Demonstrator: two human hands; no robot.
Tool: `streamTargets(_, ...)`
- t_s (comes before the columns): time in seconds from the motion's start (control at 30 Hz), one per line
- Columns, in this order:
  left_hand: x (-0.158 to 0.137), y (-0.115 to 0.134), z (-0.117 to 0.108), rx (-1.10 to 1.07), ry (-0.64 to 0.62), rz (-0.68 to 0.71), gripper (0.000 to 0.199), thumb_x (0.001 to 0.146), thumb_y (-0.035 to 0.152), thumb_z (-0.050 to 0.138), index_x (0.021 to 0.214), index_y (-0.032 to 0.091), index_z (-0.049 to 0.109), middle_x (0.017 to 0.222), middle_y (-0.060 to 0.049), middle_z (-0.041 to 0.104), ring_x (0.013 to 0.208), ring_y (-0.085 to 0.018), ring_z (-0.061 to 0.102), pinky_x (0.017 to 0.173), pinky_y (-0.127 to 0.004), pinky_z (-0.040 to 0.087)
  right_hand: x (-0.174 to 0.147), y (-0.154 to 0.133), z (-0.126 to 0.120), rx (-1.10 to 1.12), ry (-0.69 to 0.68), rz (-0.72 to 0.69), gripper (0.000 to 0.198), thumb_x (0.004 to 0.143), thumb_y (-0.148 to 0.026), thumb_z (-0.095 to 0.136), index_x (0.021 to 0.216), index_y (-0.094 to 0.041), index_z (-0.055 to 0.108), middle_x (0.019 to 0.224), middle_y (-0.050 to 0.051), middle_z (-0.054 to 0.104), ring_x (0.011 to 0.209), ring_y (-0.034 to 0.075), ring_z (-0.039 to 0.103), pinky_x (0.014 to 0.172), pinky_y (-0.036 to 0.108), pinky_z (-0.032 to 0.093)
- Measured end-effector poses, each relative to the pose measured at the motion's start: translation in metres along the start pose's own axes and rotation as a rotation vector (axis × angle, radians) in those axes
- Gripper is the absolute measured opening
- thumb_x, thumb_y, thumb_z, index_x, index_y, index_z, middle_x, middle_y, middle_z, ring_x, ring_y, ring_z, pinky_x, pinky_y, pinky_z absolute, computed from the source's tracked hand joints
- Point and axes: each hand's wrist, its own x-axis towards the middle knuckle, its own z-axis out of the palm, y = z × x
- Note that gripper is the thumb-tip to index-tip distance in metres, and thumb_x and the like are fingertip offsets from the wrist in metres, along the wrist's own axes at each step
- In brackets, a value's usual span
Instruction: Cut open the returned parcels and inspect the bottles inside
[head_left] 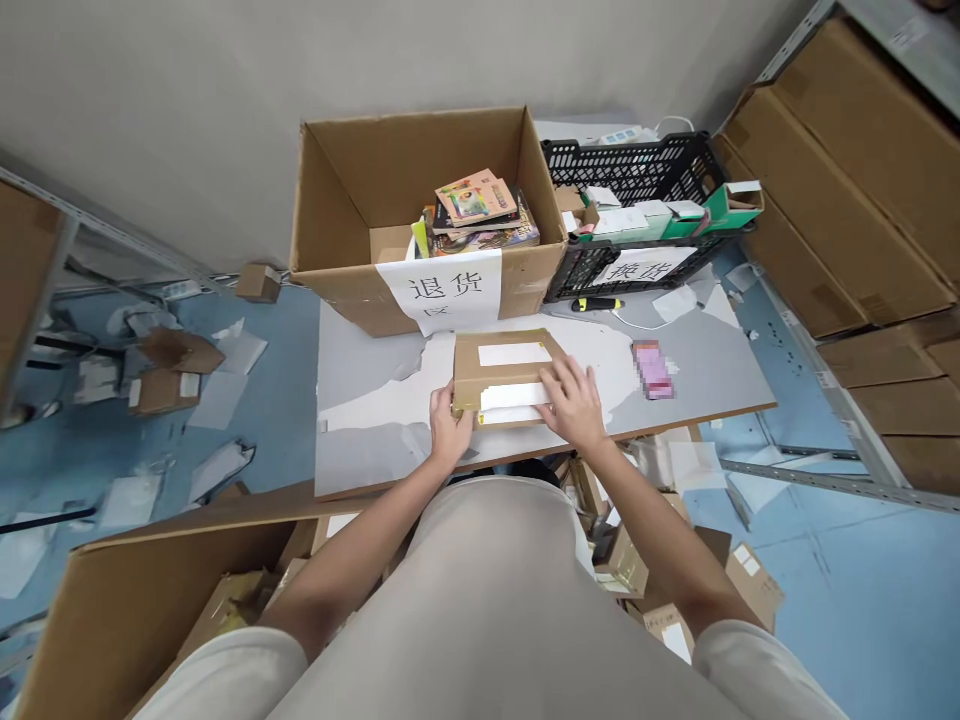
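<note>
A flat cardboard box (469, 365) with white labels on its upper face lies on the table in front of me. My left hand (448, 430) grips the box's near left corner, fingers bent round the edge. Across its right side rests my right hand (576, 402), fingers spread and touching the box by the lower white label (514, 396). Beyond the box, a black and yellow tool (598, 304), possibly a utility knife, lies on the table. A pink, blurred item (654, 370) is to the right of my right hand.
A large open carton (337, 290) holding books (476, 205) stands at the back of the table (360, 450). Right of it is a black crate (570, 275) with boxes. Another big carton (97, 600) is at my lower left; small boxes and paper litter the blue floor. Shelving flanks both sides.
</note>
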Motion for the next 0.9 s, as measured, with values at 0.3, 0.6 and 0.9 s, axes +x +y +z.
streamTargets(0.3,-0.024,0.094,0.048,-0.335,-0.342,0.146,0.048,0.065,0.015,0.058,0.112,0.019,0.055,0.102,-0.006,0.047,0.098,-0.020,0.053,0.086,-0.033,0.048,-0.110,0.029,-0.083,-0.102,0.238,0.236,0.047,0.097,-0.042,0.031,0.123,-0.014,0.058,0.116,0.012,0.067,0.112,0.020,0.061,0.091,0.026,0.047)
streamTargets(0.6,-0.110,0.115,0.157,-0.317,-1.419,0.457,0.072,0.059,0.015,0.065,0.128,0.019,0.048,0.123,-0.012,0.048,0.119,-0.029,0.046,0.105,-0.046,0.036,-0.268,0.024,-0.124,-0.293,-0.075,1.392,0.052,0.097,-0.041,0.024,0.100,-0.013,0.067,0.070,0.011,0.067,0.062,0.020,0.061,0.056,0.027,0.037)
streamTargets(0.9,-0.125,0.103,0.201,-0.037,-1.479,0.348,0.073,0.068,0.046,0.071,0.131,0.016,0.049,0.126,-0.018,0.055,0.122,-0.031,0.050,0.105,-0.046,0.038,-0.363,0.023,-0.058,-0.148,-0.311,1.600,0.041,0.096,-0.039,0.032,0.117,-0.017,0.059,0.080,0.011,0.069,0.064,0.020,0.062,0.051,0.026,0.031)
